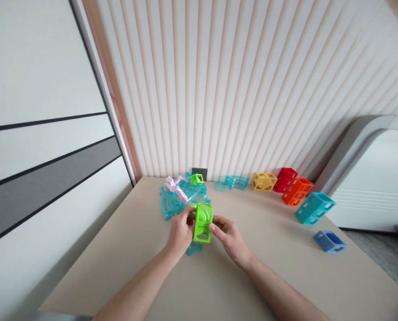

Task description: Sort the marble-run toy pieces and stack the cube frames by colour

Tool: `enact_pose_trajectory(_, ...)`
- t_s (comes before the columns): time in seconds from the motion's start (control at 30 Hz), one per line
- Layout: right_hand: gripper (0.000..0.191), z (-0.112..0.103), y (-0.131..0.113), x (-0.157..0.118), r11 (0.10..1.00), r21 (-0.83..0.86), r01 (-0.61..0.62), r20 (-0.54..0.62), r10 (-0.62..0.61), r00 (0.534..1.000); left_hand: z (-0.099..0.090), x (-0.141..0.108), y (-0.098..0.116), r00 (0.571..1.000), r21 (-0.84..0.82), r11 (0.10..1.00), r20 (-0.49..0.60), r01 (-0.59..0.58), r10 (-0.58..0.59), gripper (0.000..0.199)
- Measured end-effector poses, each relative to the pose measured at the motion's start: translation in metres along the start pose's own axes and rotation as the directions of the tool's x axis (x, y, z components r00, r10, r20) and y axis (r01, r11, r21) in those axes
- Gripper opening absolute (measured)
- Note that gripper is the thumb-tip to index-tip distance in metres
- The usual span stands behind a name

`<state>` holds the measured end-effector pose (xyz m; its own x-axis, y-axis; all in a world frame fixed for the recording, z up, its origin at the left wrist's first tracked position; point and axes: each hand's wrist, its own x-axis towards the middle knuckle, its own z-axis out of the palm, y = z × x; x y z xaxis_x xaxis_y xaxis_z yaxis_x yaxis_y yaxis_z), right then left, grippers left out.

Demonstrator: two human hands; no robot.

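Note:
Both hands hold a green openwork toy block (203,223) above the middle of the table. It is two cells tall, with a curved surface inside its upper cell. My left hand (180,229) grips it from the left, its fingertips partly hidden behind the block. On the right side, the thumb of my right hand (231,243) presses the block while the other fingers reach behind it. Just below the block, a small teal see-through piece (195,248) lies on the table. Beyond my left hand is a pile of teal see-through curved pieces (172,204).
On the pile rest lilac pieces (178,191) and a small green block (196,179). Teal pieces (235,183) lie by the wall. Along the right stand yellow (264,181), red (285,179), orange (296,191), teal (314,208) and blue blocks (330,241). A socket (200,171) is at the back.

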<state>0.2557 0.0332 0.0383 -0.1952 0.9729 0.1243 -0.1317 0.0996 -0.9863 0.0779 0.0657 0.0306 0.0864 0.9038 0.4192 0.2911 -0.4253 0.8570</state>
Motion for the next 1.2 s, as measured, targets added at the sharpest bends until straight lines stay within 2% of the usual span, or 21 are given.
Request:
enact_pose_trajectory(0.1, 0.046, -0.001, 0.0, 0.0, 0.999, -0.018, -0.028, -0.066, 0.027, 0.997, -0.002, -0.001, -0.002, 0.982, 0.137, 0.982, -0.119, -0.131, 0.148, 0.038)
enact_pose_trajectory(0.17, 0.048, -0.002, 0.0, 0.0, 0.998, -0.033, -0.046, -0.106, 0.043, 0.993, -0.002, -0.001, -0.002, 0.954, 0.2, 0.954, -0.154, -0.225, 0.257, 0.034)
enact_pose_trajectory(0.27, 0.049, -0.005, 0.001, 0.002, 0.997, 0.014, -0.078, -0.118, 0.079, 0.99, -0.002, -0.001, 0.0, 0.917, 0.25, 0.902, -0.1, -0.353, 0.387, 0.012)
enact_pose_trajectory(0.4, 0.05, -0.006, 0.002, 0.003, 0.99, 0.088, -0.109, -0.104, 0.118, 0.988, -0.001, -0.001, 0.002, 0.892, 0.234, 0.875, -0.06, -0.424, 0.449, 0.014)
enact_pose_trajectory(0.57, 0.047, -0.001, -0.002, 0.001, 0.976, 0.17, -0.136, -0.05, 0.147, 0.988, 0.001, -0.002, 0.007, 0.898, 0.163, 0.886, 0.003, -0.435, 0.44, 0.011)
enact_pose_trajectory(0.67, 0.043, 0.0, -0.004, 0.001, 0.967, 0.216, -0.135, -0.087, 0.156, 0.984, 0.001, -0.003, 0.012, 0.901, 0.153, 0.889, 0.045, -0.432, 0.431, 0.007)
enact_pose_trajectory(0.77, 0.039, -0.004, -0.003, 0.001, 0.968, 0.221, -0.12, -0.145, 0.154, 0.977, -0.001, -0.004, 0.014, 0.907, 0.142, 0.902, 0.177, -0.407, 0.381, 0.007)
enact_pose_trajectory(0.83, 0.039, -0.009, -0.001, 0.003, 0.977, 0.18, -0.113, -0.157, 0.142, 0.977, -0.002, -0.006, 0.012, 0.903, 0.136, 0.921, 0.292, -0.364, 0.314, 0.017)
enact_pose_trajectory(0.97, 0.04, -0.017, 0.001, 0.005, 0.99, 0.086, -0.114, -0.144, 0.126, 0.982, 0.002, -0.011, 0.004, 0.877, 0.055, 0.979, 0.457, -0.198, 0.152, 0.036)
enact_pose_trajectory(1.07, 0.042, -0.02, 0.002, 0.006, 0.993, 0.058, -0.107, -0.123, 0.114, 0.986, 0.008, -0.013, 0.0, 0.889, -0.01, 0.995, 0.447, -0.101, 0.095, 0.035)
enact_pose_trajectory(1.2, 0.043, -0.018, 0.001, 0.005, 0.996, 0.037, -0.087, -0.115, 0.091, 0.989, 0.01, -0.012, 0.0, 0.917, -0.02, 0.988, 0.37, -0.15, 0.147, 0.031)
